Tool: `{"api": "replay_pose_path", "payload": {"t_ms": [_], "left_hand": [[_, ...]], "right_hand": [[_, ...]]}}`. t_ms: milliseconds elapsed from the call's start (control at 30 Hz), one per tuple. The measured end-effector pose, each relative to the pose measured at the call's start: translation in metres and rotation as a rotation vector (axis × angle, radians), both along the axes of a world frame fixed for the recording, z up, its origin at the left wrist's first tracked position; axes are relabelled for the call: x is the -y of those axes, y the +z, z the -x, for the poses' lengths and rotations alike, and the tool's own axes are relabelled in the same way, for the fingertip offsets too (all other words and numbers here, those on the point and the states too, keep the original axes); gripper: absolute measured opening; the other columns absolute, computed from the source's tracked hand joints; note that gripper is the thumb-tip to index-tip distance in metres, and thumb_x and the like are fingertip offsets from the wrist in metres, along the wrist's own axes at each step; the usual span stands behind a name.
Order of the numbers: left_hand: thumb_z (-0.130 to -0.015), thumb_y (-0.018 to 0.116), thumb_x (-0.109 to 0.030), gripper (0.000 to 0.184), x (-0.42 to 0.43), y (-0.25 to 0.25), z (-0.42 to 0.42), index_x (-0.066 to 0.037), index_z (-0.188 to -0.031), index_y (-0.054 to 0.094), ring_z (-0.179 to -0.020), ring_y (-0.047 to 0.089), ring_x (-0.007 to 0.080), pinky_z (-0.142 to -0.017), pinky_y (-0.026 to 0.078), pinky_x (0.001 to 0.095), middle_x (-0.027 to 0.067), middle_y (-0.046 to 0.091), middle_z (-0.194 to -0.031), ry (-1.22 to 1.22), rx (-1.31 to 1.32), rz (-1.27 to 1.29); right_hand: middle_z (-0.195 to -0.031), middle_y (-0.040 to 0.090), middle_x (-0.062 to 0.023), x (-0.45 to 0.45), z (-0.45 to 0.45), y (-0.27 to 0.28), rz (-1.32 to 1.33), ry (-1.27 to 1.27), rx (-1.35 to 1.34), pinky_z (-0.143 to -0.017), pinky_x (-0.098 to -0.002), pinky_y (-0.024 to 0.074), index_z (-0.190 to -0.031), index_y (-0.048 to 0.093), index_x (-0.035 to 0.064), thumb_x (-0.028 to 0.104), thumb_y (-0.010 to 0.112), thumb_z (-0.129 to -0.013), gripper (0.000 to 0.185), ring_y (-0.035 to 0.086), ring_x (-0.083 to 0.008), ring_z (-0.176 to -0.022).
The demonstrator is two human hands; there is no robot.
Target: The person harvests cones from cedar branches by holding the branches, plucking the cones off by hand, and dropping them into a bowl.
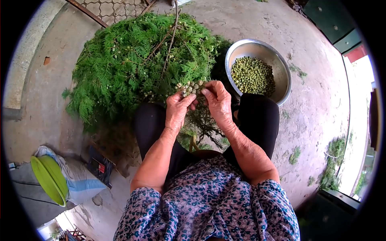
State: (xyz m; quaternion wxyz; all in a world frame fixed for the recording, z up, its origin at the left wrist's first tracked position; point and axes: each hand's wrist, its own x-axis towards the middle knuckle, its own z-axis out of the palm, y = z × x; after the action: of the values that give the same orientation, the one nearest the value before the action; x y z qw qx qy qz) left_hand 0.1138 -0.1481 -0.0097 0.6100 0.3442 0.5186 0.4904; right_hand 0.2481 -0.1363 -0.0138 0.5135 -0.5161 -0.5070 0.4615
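Note:
Between my two hands is a sprig bearing a cluster of pale green cones (189, 87). My left hand (178, 107) is closed around the lower left of the sprig. My right hand (218, 102) pinches at its right side, thumb and forefinger together; whether a single cone is between them is hidden. Just beyond my hands lies a large heap of green conifer branches (116, 64), with a bare stick (171, 44) lying across it. To the right, a metal basin (284, 78) holds many loose green cones (252, 74).
My knees, in black trousers (257, 124), flank the work. At lower left, a lime green basin (50, 180) leans by a white and blue sack (82, 178). Scattered green sprigs (294, 155) lie on the concrete floor (309, 108). Dark green cabinets (331, 20) stand at upper right.

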Motion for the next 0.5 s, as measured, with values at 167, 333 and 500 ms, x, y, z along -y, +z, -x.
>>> {"api": "replay_pose_path", "payload": {"t_ms": [167,333,500], "left_hand": [[-0.079,0.063,-0.012,0.008,0.000,-0.003,0.000,-0.005,-0.079,0.061,-0.051,0.051,0.0074,-0.048,0.040,0.0193,0.0027,0.060,-0.065,-0.038,0.012,0.011],[-0.080,0.061,-0.010,0.005,0.000,-0.002,-0.005,-0.005,-0.078,0.060,-0.049,0.050,0.0067,-0.047,0.039,0.0181,0.0025,0.059,-0.064,-0.049,0.022,-0.006],[-0.081,0.059,-0.006,0.005,0.004,-0.001,0.007,-0.002,-0.081,0.061,-0.050,0.048,0.0056,-0.046,0.038,0.0178,0.0025,0.058,-0.064,-0.054,0.040,0.041]], "right_hand": [[-0.068,0.058,-0.0023,-0.006,-0.002,-0.011,-0.262,-0.152,0.263,-0.055,-0.0220,0.0432,-0.084,0.059,0.0030,-0.003,0.058,-0.077,0.009,0.050,-0.0072,-0.060],[-0.070,0.060,-0.0057,-0.009,-0.002,-0.014,-0.303,-0.267,0.384,-0.056,-0.0240,0.0440,-0.085,0.058,0.0025,-0.003,0.059,-0.076,0.011,0.053,-0.0120,-0.060],[-0.069,0.059,-0.0056,-0.029,-0.032,-0.002,0.047,-0.316,0.186,-0.058,-0.0243,0.0445,-0.084,0.057,0.0011,0.004,0.054,-0.081,0.005,0.057,-0.0134,-0.064]]}}
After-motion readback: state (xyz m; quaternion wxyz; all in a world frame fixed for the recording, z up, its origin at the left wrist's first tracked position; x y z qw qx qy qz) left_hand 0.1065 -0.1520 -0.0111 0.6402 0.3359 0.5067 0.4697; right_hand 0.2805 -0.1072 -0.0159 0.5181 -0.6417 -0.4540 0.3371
